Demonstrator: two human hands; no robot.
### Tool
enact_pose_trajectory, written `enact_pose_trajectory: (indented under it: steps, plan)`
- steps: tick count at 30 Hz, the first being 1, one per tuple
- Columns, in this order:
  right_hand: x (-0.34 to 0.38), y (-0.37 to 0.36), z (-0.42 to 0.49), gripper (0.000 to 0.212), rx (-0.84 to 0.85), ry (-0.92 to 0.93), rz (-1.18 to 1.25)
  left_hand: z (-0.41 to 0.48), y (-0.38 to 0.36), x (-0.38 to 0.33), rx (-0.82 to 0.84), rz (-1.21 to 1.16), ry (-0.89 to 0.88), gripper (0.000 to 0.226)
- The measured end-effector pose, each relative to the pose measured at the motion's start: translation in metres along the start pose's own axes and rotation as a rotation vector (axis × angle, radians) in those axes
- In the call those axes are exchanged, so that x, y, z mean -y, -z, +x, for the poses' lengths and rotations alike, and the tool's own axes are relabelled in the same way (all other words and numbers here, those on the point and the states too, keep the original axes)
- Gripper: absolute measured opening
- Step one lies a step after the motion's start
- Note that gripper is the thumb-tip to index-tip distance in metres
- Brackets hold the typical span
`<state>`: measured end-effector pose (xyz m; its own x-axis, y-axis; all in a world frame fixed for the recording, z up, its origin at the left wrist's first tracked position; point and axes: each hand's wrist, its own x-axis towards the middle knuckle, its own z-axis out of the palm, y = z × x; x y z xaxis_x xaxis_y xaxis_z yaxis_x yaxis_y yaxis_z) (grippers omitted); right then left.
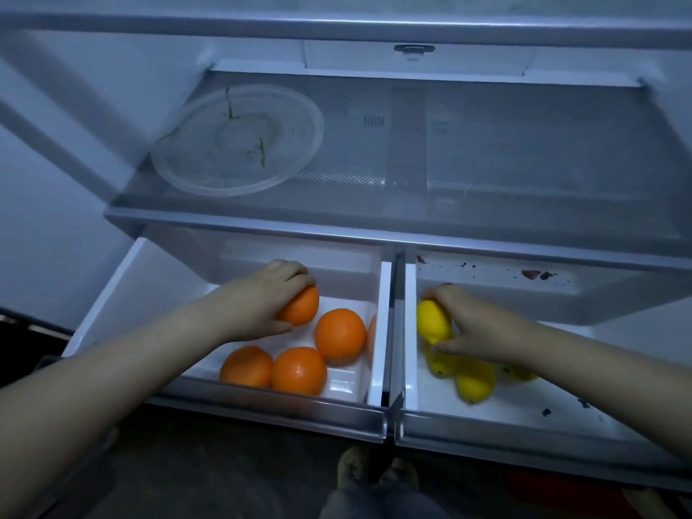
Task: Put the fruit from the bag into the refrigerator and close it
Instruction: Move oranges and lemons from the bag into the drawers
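Head view: left hand point(262, 297), fingers clamped on orange point(301, 308) in left crisper drawer point(123, 279); right hand point(477, 331) grips lemon point(434, 321) in right crisper drawer point(524, 432). Other oranges point(340, 335) and lemons point(473, 383) lie inside. Bag unseen; drawers not yet shut.

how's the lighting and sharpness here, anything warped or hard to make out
Head view: dim, bluish light, yet the orange in the left hand and the lemon in the right hand read sharp; head view's wide lens slightly bows the shelf edge; the glass plate is faint; the floor is near black.
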<state>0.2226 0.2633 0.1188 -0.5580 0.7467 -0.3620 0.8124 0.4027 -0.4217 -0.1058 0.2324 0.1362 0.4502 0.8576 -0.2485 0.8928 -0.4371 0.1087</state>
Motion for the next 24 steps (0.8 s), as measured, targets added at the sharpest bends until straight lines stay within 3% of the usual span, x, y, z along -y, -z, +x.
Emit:
enact_pose_trajectory:
  steps: [14,24]
  plan:
    - [-0.003,-0.028,0.017,0.077,0.000,-0.165,0.066,0.009,-0.029,0.009,0.046,-0.045,0.037,0.071]
    - [-0.007,-0.041,0.015,0.081,0.029,-0.113,-0.083,0.012,-0.042,0.007,0.079,-0.011,0.023,0.071]
